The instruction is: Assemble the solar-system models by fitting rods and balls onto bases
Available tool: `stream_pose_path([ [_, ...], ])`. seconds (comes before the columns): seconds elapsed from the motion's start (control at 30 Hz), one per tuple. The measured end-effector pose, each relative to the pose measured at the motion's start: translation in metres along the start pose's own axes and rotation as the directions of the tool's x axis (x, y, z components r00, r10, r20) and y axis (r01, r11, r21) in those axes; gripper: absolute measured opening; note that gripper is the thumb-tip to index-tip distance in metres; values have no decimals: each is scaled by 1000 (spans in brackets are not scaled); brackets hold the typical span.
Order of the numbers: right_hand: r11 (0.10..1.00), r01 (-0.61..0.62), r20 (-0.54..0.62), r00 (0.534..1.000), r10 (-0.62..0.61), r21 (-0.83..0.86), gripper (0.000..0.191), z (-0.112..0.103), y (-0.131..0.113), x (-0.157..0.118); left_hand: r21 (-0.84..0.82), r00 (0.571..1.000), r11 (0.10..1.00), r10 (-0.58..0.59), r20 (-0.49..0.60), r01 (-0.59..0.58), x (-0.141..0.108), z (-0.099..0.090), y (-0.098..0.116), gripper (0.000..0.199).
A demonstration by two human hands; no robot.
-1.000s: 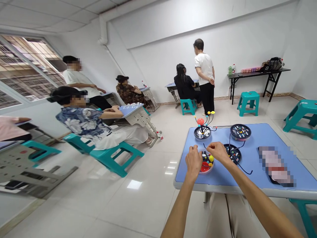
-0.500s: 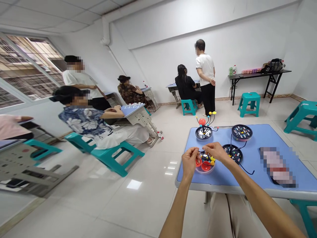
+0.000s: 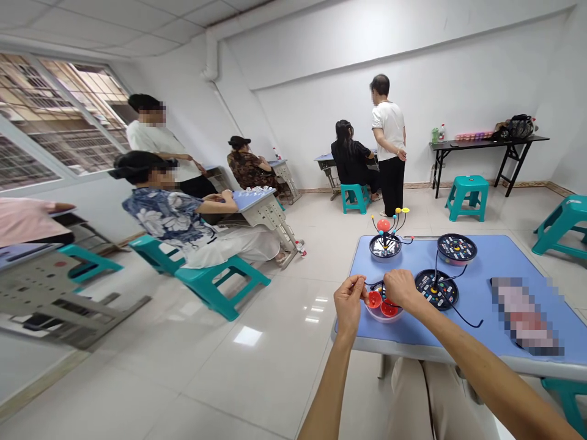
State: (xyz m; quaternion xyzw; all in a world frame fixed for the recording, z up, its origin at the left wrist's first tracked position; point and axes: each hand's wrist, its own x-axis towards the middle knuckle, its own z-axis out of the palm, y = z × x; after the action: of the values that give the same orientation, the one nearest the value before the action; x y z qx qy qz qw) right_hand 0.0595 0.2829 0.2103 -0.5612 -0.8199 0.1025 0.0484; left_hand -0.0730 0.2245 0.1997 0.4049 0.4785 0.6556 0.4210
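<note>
My left hand (image 3: 350, 300) is closed in a pinch at the left edge of a clear bowl (image 3: 383, 316); what sits between its fingertips is too small to make out. Over the bowl's right side my right hand (image 3: 402, 288) curls downward, its fingertips hidden. Red half shells (image 3: 374, 299) and dark rods lie in the bowl. Just right of this hand is a round black base (image 3: 447, 296) with a post and bent black arms. Behind the bowl stands a planet model (image 3: 383, 227) with a red ball and small coloured balls on wires.
Another round black disc (image 3: 457, 247) rests at the back of the blue table (image 3: 499, 253). A blurred-out flat thing (image 3: 527, 315) lies at the right. Green stools (image 3: 467, 197), other desks and several people are farther off; a black side table (image 3: 488, 145) stands by the wall.
My right hand has moved from near the left fingertips down and right over the bowl, covering its yellow pieces. The left hand keeps its pinch. The view has shifted slightly.
</note>
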Motion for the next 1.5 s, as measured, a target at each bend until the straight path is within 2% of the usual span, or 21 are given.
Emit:
stream_pose_path([
  [0.1, 977, -38, -100, 993, 60, 209, 23, -8, 11, -3, -22, 999, 1000, -22, 28, 23, -2, 1, 2, 30],
  [0.17, 928, 12, -125, 991, 37, 372, 26, -14, 19, -6, -37, 998, 998, -39, 53, 41, -5, 4, 2, 31],
  [0.27, 792, 137, -129, 989, -74, 595, 29, -21, 26, -13, -53, 992, 996, -68, 104, 74, -7, 13, 3, 32],
  [0.37, 648, 219, -155, 976, -155, 729, 31, -25, 27, -20, -70, 984, 992, -91, 151, 103, -9, 23, 4, 34],
  [0.5, 519, 282, -210, 958, -193, 807, 28, -25, 27, -26, -93, 983, 990, -93, 160, 108, -9, 30, 7, 31],
  [0.63, 398, 293, -237, 954, -186, 869, 26, -22, 26, -30, -143, 978, 979, -116, 175, 142, -11, 32, 10, 33],
  [0.83, 399, 256, -225, 967, -122, 880, 28, -33, 21, -37, -249, 976, 952, -139, 166, 177, -19, 37, 14, 34],
  [0.93, 251, 213, -222, 975, 7, 944, 34, -33, 23, -46, -361, 982, 916, -136, 134, 176, -20, 39, 18, 31],
  [1.0, 141, 186, -202, 973, 111, 972, 33, -25, 22, -54, -429, 987, 890, -127, 96, 156, -21, 40, 20, 30],
  [1.13, 10, 214, -213, 968, 131, 977, 26, 0, 6, -68, -461, 992, 879, -119, 32, 120, -23, 46, 19, 32],
  [1.23, -4, 305, -294, 921, 257, 952, 20, 11, -11, -72, -470, 994, 878, -107, -14, 88, -25, 50, 15, 34],
  [1.33, 70, 358, -359, 865, 350, 931, 15, 14, -21, -72, -458, 995, 887, -87, -43, 58, -28, 51, 11, 34],
  [1.5, 186, 342, -389, 826, 408, 921, 21, 15, -25, -72, -370, 993, 929, -59, -99, 18, -31, 52, 1, 32],
])
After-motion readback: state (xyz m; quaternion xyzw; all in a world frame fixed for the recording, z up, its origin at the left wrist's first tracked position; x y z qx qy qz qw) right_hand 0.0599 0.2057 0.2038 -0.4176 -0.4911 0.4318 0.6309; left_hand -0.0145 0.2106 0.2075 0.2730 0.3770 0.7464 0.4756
